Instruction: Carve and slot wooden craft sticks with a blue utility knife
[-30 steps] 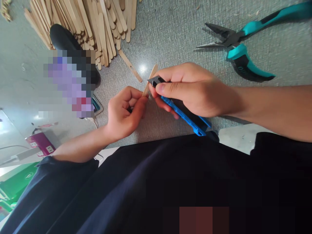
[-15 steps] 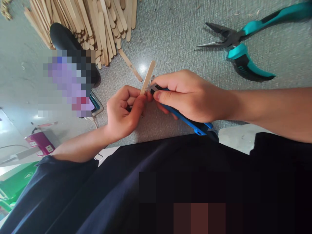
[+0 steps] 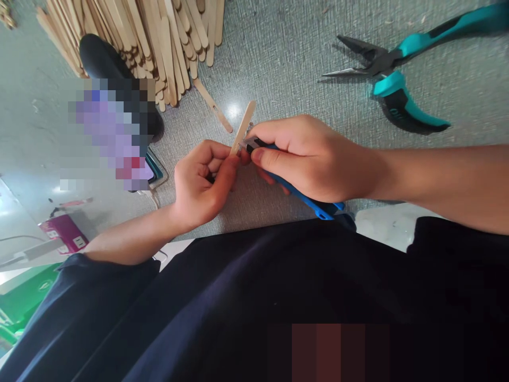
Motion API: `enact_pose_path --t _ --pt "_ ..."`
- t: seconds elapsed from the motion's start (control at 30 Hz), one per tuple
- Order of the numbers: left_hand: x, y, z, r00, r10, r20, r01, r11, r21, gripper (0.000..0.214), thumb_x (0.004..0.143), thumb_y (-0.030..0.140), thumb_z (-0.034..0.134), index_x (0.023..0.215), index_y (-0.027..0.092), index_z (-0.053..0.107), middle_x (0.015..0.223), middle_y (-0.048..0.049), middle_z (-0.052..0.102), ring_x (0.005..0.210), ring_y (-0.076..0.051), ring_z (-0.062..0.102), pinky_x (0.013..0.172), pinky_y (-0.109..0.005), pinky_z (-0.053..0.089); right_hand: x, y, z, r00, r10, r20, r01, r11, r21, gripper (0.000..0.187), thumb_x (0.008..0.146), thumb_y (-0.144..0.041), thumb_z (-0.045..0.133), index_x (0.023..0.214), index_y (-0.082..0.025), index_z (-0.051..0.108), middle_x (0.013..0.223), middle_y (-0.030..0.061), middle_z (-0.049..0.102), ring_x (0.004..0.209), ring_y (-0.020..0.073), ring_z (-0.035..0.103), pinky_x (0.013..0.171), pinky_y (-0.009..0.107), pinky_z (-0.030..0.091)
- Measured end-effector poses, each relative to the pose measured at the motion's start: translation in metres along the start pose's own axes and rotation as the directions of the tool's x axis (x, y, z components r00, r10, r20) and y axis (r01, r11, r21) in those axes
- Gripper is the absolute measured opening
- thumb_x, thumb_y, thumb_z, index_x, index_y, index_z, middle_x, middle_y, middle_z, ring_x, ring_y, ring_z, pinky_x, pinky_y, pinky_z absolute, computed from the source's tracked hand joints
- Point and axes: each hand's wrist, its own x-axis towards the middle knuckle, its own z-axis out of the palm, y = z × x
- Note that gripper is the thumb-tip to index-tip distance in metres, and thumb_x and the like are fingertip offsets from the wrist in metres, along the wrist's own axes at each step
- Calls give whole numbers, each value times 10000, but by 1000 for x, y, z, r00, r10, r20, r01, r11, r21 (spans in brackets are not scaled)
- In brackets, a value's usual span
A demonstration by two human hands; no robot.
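Between thumb and fingers, my left hand [image 3: 207,180] pinches a wooden craft stick [image 3: 244,125], whose far end points up and away from me. My right hand [image 3: 306,156] is wrapped round a blue and black utility knife [image 3: 298,192]. The knife's metal tip lies against the stick's right edge, close to my left fingertips. Where the blade meets the wood is partly hidden by my fingers. Just beyond the hands, a second craft stick [image 3: 210,103] with a notch or hole near one end lies on the table.
A pile of craft sticks [image 3: 170,58] lies at the back left, beside a black holder [image 3: 107,58] with a phone [image 3: 115,138], its screen blurred. Teal-handled long-nose pliers [image 3: 382,63] lie spread at the back right. At far left are a purple power adapter [image 3: 66,233] and cables.
The stick in my left hand has turned slightly, its upper end looking narrower and more angled. Both hands keep nearly the same place, the knife still against the stick.
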Motion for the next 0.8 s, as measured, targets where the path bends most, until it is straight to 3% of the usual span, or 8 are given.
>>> enact_pose_path --t 0.33,0.63,0.8 --pt "-1 3 -2 999 -35 29 35 999 -16 333 1148 503 718 944 240 725 575 68 626 402 -56 468 386 -220 320 -2 2 -1 999 -39 -10 39 999 -18 342 1069 -126 541 761 -266 488 708 -10 571 708 175 501 715 393 327" --pt "-1 0 -2 1000 0 16 0 1000 30 372 1147 564 701 971 239 746 561 70 603 398 -55 454 389 -218 317 0 4 3 998 -28 -49 23 994 -103 358 1057 -109 537 755 -276 439 672 -21 465 703 184 372 716 414 260" --pt "-2 -5 -3 1000 29 6 -29 997 75 385 1155 573 679 978 239 751 542 69 569 401 -62 448 390 -215 300 -1 -2 -3 1000 4 -3 -4 997 -77 388 1062 -127 550 736 -268 393 684 -19 467 696 171 401 718 409 273"
